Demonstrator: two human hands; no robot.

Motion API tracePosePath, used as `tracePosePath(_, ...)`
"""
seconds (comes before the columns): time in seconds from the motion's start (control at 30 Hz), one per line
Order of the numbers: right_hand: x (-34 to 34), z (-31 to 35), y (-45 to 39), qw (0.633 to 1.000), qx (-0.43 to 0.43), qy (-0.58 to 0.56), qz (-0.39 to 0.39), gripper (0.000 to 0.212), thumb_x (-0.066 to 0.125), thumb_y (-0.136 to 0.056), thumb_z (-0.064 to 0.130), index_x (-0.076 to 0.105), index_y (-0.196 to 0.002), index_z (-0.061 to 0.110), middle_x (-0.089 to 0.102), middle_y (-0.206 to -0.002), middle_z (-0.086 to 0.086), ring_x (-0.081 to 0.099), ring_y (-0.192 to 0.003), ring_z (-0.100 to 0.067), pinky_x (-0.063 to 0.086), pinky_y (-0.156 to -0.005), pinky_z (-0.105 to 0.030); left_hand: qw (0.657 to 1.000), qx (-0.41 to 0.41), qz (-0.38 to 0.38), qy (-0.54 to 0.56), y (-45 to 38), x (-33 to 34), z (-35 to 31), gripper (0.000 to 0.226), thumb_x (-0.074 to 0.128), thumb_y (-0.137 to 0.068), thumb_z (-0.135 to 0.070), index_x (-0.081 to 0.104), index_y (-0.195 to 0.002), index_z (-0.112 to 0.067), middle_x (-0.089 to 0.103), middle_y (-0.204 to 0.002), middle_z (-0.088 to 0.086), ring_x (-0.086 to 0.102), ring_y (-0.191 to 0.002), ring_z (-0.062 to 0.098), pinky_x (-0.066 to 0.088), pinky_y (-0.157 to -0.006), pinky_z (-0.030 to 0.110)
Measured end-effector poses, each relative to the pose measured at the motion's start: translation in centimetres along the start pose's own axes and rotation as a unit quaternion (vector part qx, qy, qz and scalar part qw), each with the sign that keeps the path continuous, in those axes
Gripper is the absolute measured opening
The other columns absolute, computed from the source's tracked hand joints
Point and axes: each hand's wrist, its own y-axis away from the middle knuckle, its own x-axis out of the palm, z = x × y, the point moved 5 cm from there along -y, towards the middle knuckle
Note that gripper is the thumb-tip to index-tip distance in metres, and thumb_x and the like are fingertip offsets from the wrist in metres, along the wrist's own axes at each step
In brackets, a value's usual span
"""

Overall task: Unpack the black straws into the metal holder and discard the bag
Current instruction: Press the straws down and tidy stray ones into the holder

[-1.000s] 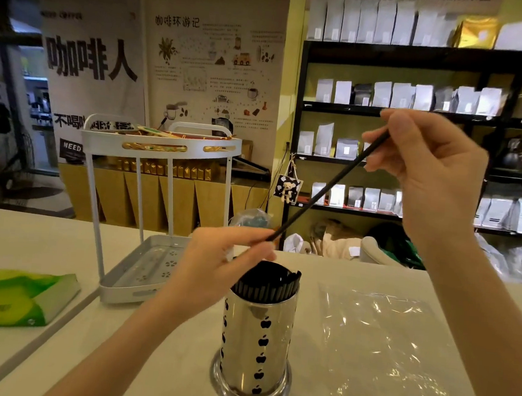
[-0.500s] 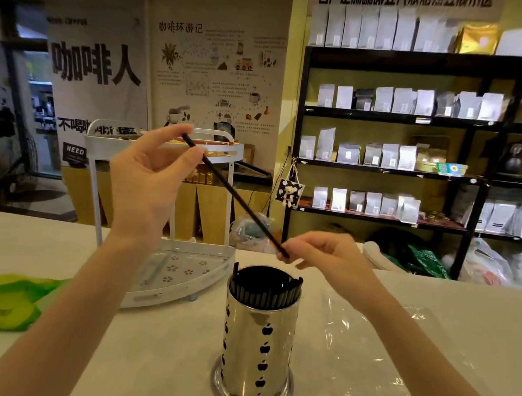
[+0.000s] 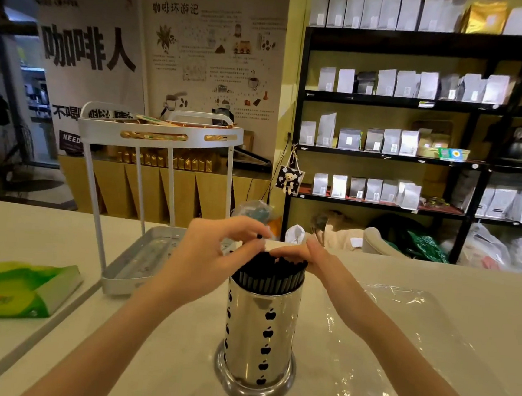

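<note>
Now, line by line:
Holder: a shiny metal holder (image 3: pixel 261 333) with black apple-shaped cut-outs stands upright on the pale counter (image 3: pixel 177 348), straight ahead and close.
Straws: a tight bundle of black straws (image 3: pixel 270 273) fills the holder, their tops showing just above its rim.
Single straw: half a second ago one straw was held out long and slanted between the two hands; now only a short black tip (image 3: pixel 259 236) shows at the left fingers, upright over the bundle, the rest down among the others.
Left hand: the left hand (image 3: pixel 207 256) has dropped from up high beside the rack to just above the holder's left rim; thumb and forefinger are pinched narrow on the straw tip, the other fingers curled loosely.
Right hand: the right hand (image 3: pixel 308 258) stays at the holder's top, now lower, fingers stretched forward and close together, lying on the straw tops; it grips nothing I can make out.
Bag: the clear plastic bag (image 3: pixel 399 336) lies flat on the counter to the right of the holder, under the right forearm, as before.
Rack: a white two-tier rack (image 3: pixel 145 206) stands behind and left of the holder.
Packet: a green packet (image 3: pixel 15 290) lies at the counter's left edge.
</note>
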Motion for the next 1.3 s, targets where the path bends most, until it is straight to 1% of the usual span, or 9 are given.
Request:
tracePosePath(0.13, 0.8, -0.5, 0.5, 0.999, -0.015, 0.033, 0.009, 0.028, 0.031, -0.095, 0.039, 0.057, -0.101, 0.046, 0.056, -0.096, 0.042, 0.047, -0.106, 0.020, 0.033, -0.080, 0.006, 0.999, -0.028, 0.002, 0.022, 1.3, 0.9, 1.4, 0.017, 0.053, -0.079, -0.036, 0.061, -0.094, -0.035, 0.061, -0.086, -0.026, 0.056, -0.096, -0.003, 0.050, -0.076, 0.013)
tracePosePath(0.23, 0.6, -2.0, 1.2, 0.997, -0.041, 0.039, 0.047, 0.024, 0.043, -0.094, 0.031, 0.058, -0.112, 0.033, 0.060, -0.086, 0.032, 0.049, -0.119, -0.002, 0.036, -0.083, 0.000, 0.996, -0.053, -0.008, 0.075, 2.1, 1.2, 2.0, 0.030, 0.044, -0.075, -0.049, 0.065, -0.093, -0.038, 0.058, -0.099, -0.037, 0.050, -0.105, -0.011, 0.045, -0.081, 0.008)
tracePosePath(0.3, 0.8, -0.3, 1.7, 0.996, -0.071, 0.041, 0.034, 0.038, 0.050, -0.080, 0.048, 0.052, -0.117, 0.037, 0.061, -0.098, 0.031, 0.050, -0.110, 0.010, 0.040, -0.082, -0.002, 0.989, -0.076, -0.008, 0.126, 2.3, 1.1, 2.4, 0.035, 0.045, -0.074, -0.055, 0.063, -0.099, -0.040, 0.050, -0.112, -0.046, 0.043, -0.115, -0.012, 0.041, -0.086, 0.010)
tracePosePath(0.5, 1.0, 0.9, 3.0, 0.991, -0.085, 0.100, 0.003, 0.069, 0.067, -0.064, 0.050, 0.039, -0.126, 0.045, 0.048, -0.115, 0.033, 0.042, -0.112, 0.015, 0.040, -0.083, -0.006, 0.962, -0.202, 0.075, 0.167, 2.1, 1.7, 5.0, 0.109, 0.053, -0.031, -0.088, 0.013, -0.127, -0.056, 0.020, -0.136, -0.036, 0.019, -0.130, -0.004, 0.020, -0.106, 0.030)
tracePosePath(0.67, 1.9, 2.4, 3.4, 0.989, -0.113, 0.100, 0.002, 0.059, 0.060, -0.070, 0.050, 0.036, -0.124, 0.046, 0.042, -0.108, 0.040, 0.038, -0.101, 0.030, 0.036, -0.082, 0.001, 0.948, -0.213, 0.184, 0.147, 1.7, 3.6, 5.3, 0.123, 0.060, -0.028, -0.083, 0.010, -0.134, -0.044, 0.031, -0.131, -0.032, 0.026, -0.124, -0.003, 0.022, -0.101, 0.024)
tracePosePath(0.83, 2.3, 3.9, 3.7, 0.980, -0.155, 0.122, 0.019, 0.038, 0.058, -0.086, 0.025, 0.036, -0.093, 0.056, 0.044, -0.096, 0.037, 0.040, -0.093, 0.031, 0.032, -0.079, 0.006, 0.960, -0.180, 0.166, 0.137, 1.8, 3.8, 4.0, 0.074, 0.066, -0.046, -0.059, 0.033, -0.112, -0.055, 0.047, -0.112, -0.032, 0.043, -0.104, -0.018, 0.035, -0.084, 0.004)
tracePosePath(0.93, 2.5, 4.0, 3.5, 0.975, -0.171, 0.140, 0.020, 0.030, 0.053, -0.087, 0.032, 0.039, -0.100, 0.056, 0.051, -0.102, 0.029, 0.046, -0.101, 0.014, 0.037, -0.086, -0.003, 0.972, -0.150, 0.145, 0.108, 2.4, 4.0, 3.5, 0.050, 0.063, -0.056, -0.062, 0.044, -0.100, -0.049, 0.057, -0.103, -0.023, 0.051, -0.097, -0.010, 0.045, -0.082, 0.015)
tracePosePath(1.03, 2.4, 4.2, 3.3, 0.977, -0.178, 0.112, 0.023, 0.030, 0.052, -0.090, 0.024, 0.044, -0.100, 0.052, 0.056, -0.100, 0.024, 0.050, -0.100, 0.004, 0.040, -0.085, -0.007, 0.981, -0.122, 0.129, 0.082, 2.7, 4.2, 3.2, 0.039, 0.054, -0.067, -0.063, 0.044, -0.101, -0.046, 0.059, -0.103, -0.015, 0.053, -0.098, 0.002, 0.048, -0.084, 0.028)
tracePosePath(1.3, 2.2, 4.0, 3.5, 0.977, -0.180, 0.114, 0.021, 0.034, 0.053, -0.088, 0.028, 0.046, -0.099, 0.059, 0.058, -0.101, 0.036, 0.051, -0.101, 0.010, 0.039, -0.087, -0.006, 0.990, -0.084, 0.083, 0.077, 2.8, 4.5, 2.8, 0.040, 0.048, -0.068, -0.070, 0.036, -0.105, -0.062, 0.058, -0.107, -0.018, 0.053, -0.102, 0.003, 0.046, -0.083, 0.020)
